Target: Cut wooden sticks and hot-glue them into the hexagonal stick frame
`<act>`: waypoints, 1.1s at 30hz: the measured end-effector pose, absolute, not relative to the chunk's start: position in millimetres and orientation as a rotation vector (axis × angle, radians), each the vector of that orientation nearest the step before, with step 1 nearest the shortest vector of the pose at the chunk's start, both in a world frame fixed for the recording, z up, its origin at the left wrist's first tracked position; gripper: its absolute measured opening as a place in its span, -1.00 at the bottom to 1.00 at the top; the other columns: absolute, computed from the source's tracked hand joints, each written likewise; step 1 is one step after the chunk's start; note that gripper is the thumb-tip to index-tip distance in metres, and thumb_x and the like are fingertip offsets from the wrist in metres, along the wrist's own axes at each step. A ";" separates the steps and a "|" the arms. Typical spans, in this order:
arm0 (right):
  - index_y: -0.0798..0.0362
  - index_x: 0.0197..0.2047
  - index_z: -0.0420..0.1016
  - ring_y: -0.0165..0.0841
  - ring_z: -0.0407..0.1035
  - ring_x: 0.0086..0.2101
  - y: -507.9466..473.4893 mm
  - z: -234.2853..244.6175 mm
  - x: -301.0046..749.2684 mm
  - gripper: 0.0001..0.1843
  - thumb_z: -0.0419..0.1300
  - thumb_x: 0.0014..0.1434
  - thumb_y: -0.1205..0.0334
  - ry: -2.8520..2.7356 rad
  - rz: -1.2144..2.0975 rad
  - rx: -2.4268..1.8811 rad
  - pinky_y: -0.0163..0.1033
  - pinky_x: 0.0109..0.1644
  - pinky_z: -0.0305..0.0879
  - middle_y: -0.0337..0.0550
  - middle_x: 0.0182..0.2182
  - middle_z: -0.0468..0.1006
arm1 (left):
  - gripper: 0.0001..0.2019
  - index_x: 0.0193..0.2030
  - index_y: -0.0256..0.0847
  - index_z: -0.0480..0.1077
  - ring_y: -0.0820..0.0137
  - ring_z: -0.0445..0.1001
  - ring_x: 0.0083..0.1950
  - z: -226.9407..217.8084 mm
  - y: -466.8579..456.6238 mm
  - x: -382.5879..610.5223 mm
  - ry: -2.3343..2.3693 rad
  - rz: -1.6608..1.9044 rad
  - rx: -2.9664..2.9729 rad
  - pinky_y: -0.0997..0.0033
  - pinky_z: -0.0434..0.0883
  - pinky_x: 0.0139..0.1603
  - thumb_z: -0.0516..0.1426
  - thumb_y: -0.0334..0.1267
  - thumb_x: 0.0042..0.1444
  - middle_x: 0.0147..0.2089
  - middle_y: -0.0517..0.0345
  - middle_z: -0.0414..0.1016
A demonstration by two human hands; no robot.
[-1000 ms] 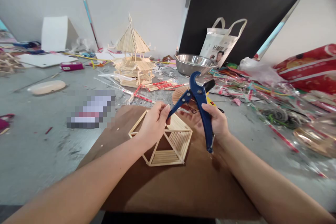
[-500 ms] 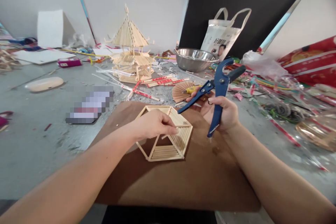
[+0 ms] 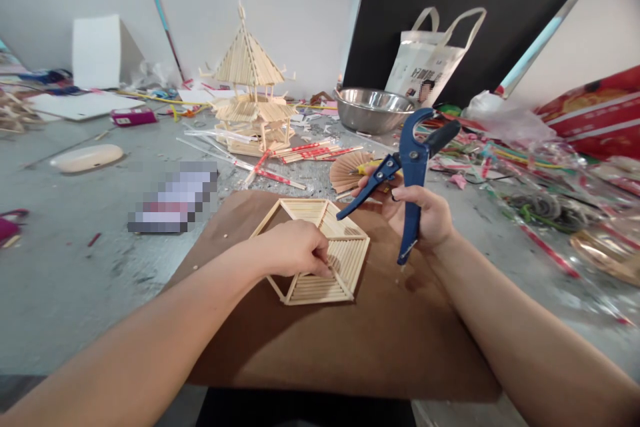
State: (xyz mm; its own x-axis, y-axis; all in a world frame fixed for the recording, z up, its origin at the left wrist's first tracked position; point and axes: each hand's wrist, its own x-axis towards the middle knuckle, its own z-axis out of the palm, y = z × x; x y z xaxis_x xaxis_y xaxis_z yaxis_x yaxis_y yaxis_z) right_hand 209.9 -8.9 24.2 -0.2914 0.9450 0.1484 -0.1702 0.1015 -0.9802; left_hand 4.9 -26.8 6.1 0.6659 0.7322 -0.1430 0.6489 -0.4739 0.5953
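Observation:
A six-sided frame of thin wooden sticks (image 3: 344, 260) lies flat on the brown board (image 3: 320, 347), some of its wedges filled with rows of sticks. Over its middle, my left hand (image 3: 297, 250) is closed in a pinch at the front wedge. The short wooden stick in its fingertips is mostly hidden by the fingers. My right hand (image 3: 425, 217) grips a blue pipe cutter (image 3: 414, 167) upright at the frame's right, its handles spread apart. A yellow-handled tool (image 3: 369, 167) and a brown pleated fan shape (image 3: 345, 172) lie just behind that hand.
A stick-built pavilion (image 3: 253, 97) stands at the back, with red-wrapped sticks (image 3: 320, 152) before it. Behind are a steel bowl (image 3: 373, 113) and a white bag (image 3: 427, 67). A blurred-out phone-like object (image 3: 175, 200) and a white case (image 3: 87, 158) lie left; plastic wrappers (image 3: 550, 233) clutter the right.
My left hand has lowered slightly onto the front wedge, and the stick end that showed below its fingers is now hidden. My right hand still holds the pipe cutter, turned a little.

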 end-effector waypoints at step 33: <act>-0.03 -0.25 0.36 -0.24 0.32 -0.23 -13.9 31.0 214.6 -0.71 0.13 -0.14 0.24 -1.494 0.929 -0.965 -0.08 -0.12 0.20 -0.21 -0.31 0.44 | -0.83 -0.48 -0.20 0.44 0.52 0.29 -0.53 20.7 -26.7 5.6 1.104 0.437 2.164 0.58 0.16 -0.52 0.06 -0.19 -0.08 -0.56 0.24 0.40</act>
State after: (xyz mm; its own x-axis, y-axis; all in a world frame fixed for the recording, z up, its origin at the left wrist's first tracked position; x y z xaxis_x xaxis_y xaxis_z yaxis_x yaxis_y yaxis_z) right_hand 214.6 -13.9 31.0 -0.0928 0.9288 0.3587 0.0891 0.3666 -0.9261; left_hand 5.6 -26.7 20.7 0.5878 0.8090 -0.0025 0.5881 -0.4251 0.6881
